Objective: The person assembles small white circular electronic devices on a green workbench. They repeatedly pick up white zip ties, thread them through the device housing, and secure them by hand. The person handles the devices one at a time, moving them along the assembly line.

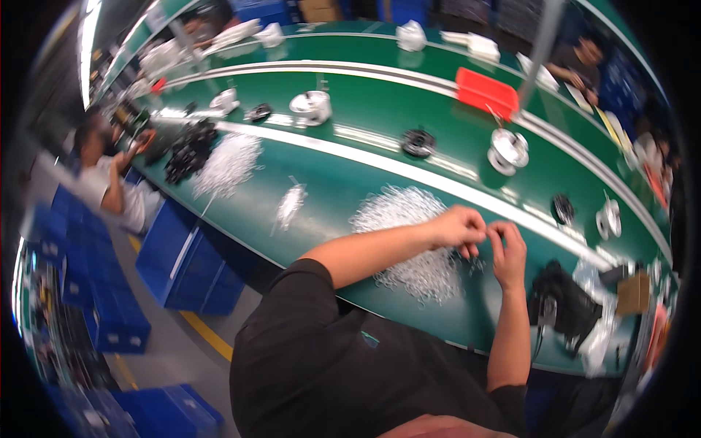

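My left hand (458,227) and my right hand (508,252) meet above the green bench (332,201), fingertips pinched close together. Whatever they hold between them is too small to make out. Below and beside my left forearm spreads a large pile of small white looped pieces (398,207), partly hidden by that arm. A few darker bits (476,264) lie just under the hands, at the pile's right edge. Farther left sit a small cluster of the white pieces (290,204) and a second big white heap (230,164).
Beyond a pale rail, white round housings (507,152) and black round parts (418,144) stand on a green belt. A red tray (487,93) lies farther back. A black bag (566,299) rests at right. Blue bins (186,263) and a seated co-worker (109,179) are at left.
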Motion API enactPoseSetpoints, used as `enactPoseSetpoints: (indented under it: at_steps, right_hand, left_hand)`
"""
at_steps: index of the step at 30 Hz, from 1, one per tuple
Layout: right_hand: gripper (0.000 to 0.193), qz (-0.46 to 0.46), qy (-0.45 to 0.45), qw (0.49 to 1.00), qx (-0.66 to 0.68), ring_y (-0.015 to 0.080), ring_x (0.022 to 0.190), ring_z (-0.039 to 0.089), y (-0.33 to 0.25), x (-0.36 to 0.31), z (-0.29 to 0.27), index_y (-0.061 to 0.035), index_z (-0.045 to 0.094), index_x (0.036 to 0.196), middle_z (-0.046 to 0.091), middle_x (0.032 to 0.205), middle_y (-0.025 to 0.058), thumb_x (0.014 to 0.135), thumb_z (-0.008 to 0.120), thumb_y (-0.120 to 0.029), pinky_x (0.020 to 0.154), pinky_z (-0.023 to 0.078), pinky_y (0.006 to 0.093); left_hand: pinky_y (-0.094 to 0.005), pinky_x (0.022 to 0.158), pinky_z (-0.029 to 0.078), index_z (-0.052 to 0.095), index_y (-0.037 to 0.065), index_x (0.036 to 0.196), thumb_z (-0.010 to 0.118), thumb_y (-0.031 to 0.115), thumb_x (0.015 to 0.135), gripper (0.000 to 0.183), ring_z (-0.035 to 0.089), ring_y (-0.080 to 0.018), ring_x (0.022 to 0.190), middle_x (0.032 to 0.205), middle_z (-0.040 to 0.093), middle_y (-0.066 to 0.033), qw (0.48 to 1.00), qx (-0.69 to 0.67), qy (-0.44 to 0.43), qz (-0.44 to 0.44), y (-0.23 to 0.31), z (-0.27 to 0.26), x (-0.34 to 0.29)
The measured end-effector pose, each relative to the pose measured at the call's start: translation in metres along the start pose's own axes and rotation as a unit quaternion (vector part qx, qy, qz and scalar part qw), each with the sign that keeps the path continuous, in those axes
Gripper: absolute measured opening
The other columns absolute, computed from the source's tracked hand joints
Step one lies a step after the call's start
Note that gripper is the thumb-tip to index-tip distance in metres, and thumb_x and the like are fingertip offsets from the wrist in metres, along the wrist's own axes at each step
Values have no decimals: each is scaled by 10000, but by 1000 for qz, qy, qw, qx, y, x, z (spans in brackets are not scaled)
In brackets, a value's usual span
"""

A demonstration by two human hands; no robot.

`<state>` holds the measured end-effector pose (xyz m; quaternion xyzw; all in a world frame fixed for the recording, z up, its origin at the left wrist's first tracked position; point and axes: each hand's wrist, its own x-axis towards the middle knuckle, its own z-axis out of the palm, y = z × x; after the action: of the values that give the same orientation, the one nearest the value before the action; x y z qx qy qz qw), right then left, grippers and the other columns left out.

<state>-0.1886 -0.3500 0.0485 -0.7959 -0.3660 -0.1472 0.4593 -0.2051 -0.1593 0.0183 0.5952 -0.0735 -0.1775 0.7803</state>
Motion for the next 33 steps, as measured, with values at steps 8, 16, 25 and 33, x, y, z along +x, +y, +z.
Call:
enactPoseSetpoints:
  at_steps: [8,16,25,33]
  right_hand:
    - [59,-50,-48,996,47,218,788,575,-33,14,14,0,616,892,590,870,97,858,657,23,712,469,309]
    - [61,7,-93,982,166,153,810,543,-37,22,36,2,624,922,585,907,67,895,665,-33,736,447,270]
    - [62,87,-42,985,140,134,839,535,2,5,4,10,626,946,582,930,54,897,653,-18,769,439,250]
    - [64,178,32,979,99,119,849,545,40,-46,-43,15,619,956,583,918,40,925,633,-39,787,445,243]
  left_hand:
    - [-300,578,589,575,46,1015,647,134,953,130,711,-194,727,864,684,-105,958,-270,-95,-30,18,-15,-49]
    - [-262,594,586,603,10,1018,683,34,902,143,697,-162,722,838,679,-95,970,-231,-64,43,8,-28,-68]
    - [-296,596,585,583,37,1067,610,135,971,140,694,-197,739,881,681,-119,976,-190,64,86,34,-94,-87]
    - [-320,595,565,606,-52,938,641,163,948,218,663,-205,709,862,672,-142,817,-144,508,232,47,-308,-81]
